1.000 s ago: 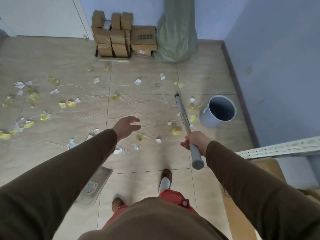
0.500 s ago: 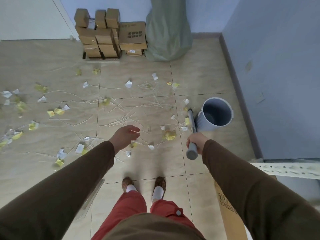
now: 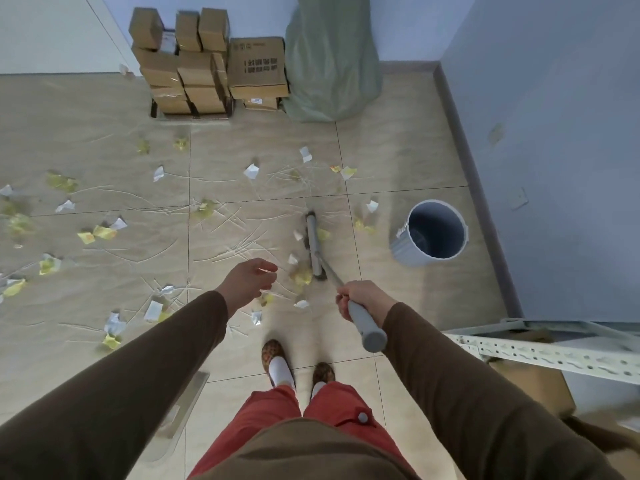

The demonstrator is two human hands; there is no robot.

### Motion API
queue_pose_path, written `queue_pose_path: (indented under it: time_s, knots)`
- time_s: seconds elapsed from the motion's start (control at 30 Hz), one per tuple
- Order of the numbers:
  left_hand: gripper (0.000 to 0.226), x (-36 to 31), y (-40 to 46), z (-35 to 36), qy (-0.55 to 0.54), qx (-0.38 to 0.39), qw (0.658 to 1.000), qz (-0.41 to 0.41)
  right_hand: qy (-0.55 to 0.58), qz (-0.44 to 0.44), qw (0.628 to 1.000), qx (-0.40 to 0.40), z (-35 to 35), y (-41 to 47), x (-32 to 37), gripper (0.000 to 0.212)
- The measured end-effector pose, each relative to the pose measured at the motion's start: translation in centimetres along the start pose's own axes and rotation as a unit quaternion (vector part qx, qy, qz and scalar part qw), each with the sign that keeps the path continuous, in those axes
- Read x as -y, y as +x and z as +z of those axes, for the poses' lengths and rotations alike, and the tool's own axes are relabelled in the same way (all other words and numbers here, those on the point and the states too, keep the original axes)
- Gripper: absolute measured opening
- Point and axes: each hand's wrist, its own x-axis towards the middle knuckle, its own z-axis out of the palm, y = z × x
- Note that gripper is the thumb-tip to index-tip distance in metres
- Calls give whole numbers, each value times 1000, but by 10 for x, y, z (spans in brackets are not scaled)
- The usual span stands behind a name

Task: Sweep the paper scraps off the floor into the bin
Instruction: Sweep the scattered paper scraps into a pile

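White and yellow paper scraps (image 3: 100, 233) lie scattered over the tiled floor, mostly left and centre. My right hand (image 3: 363, 298) grips the grey broom handle (image 3: 366, 326) near its top end. The grey broom head (image 3: 314, 247) rests on the floor among scraps ahead of my feet. A grey round bin (image 3: 431, 233) stands upright to the right, near the wall, with something pale at its bottom. My left hand (image 3: 248, 280) hovers in the air left of the broom, fingers loosely curled, holding nothing.
Stacked cardboard boxes (image 3: 207, 64) and a green sack (image 3: 330, 60) stand against the far wall. A metal shelf frame (image 3: 540, 348) juts in at the right. A dustpan (image 3: 180, 410) lies on the floor at my lower left.
The broom has swung down: its head now lies on the floor left of the bin, farther from it than before. My left hand stayed raised and empty.
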Motion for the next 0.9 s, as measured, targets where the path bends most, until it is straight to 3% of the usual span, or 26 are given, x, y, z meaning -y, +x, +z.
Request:
queue_pose_path:
  time_s: [0.27, 0.43, 0.6, 0.7, 0.9]
  knots:
    - [22, -19, 21, 0, 5, 21, 1000, 2, -56, -112, 990, -65, -21, -34, 32, 13]
    - [21, -31, 37, 9, 11, 20, 1000, -1, -41, -114, 987, -109, -21, -3, 90, 17]
    - [20, -38, 56, 17, 18, -7, 1000, -15, -109, -101, 986, -83, -17, 45, 132, 19]
    - [19, -48, 64, 24, 8, -10, 1000, -25, -166, -85, 980, -68, -11, 54, 129, 20]
    - [19, -79, 79, 36, -2, -18, 999, -27, -173, -56, 983, -29, -38, 38, 121, 17]
